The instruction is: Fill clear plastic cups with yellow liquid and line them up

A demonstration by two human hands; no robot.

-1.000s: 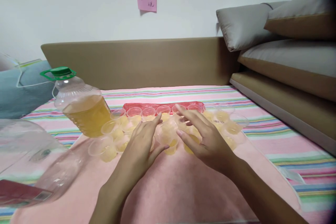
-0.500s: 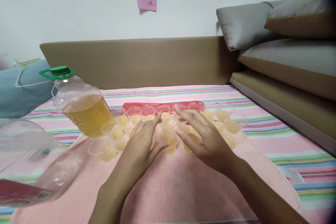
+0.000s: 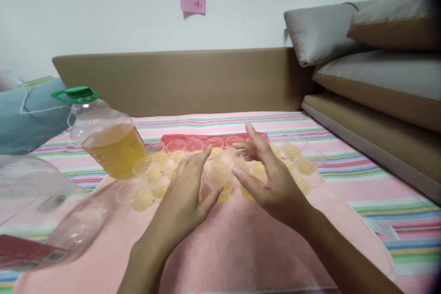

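Several clear plastic cups (image 3: 141,198) holding yellow liquid stand close together in rows on a pink cloth (image 3: 241,248). Over the left-middle cups is my left hand (image 3: 186,188), open, its thumb apart from the fingers. My right hand (image 3: 267,172) hovers over the cups right of centre, also open, with the index finger raised. Between the two hands shows a cup (image 3: 220,170) in the middle of the group. Neither hand visibly grips anything; whether the fingertips touch a cup I cannot tell. My hands hide part of the cups.
A large bottle (image 3: 113,147) of yellow liquid with a green cap leans at the left. Nearer lies a big clear plastic bottle (image 3: 79,220). Behind the cups is a red packet (image 3: 215,138). Grey and brown cushions (image 3: 379,73) are stacked at the right, by a brown backboard (image 3: 186,82).
My right index finger has lifted and the other fingers have curled a little, showing more of the cups beneath. My left hand has barely moved. The cups and bottles stay put.
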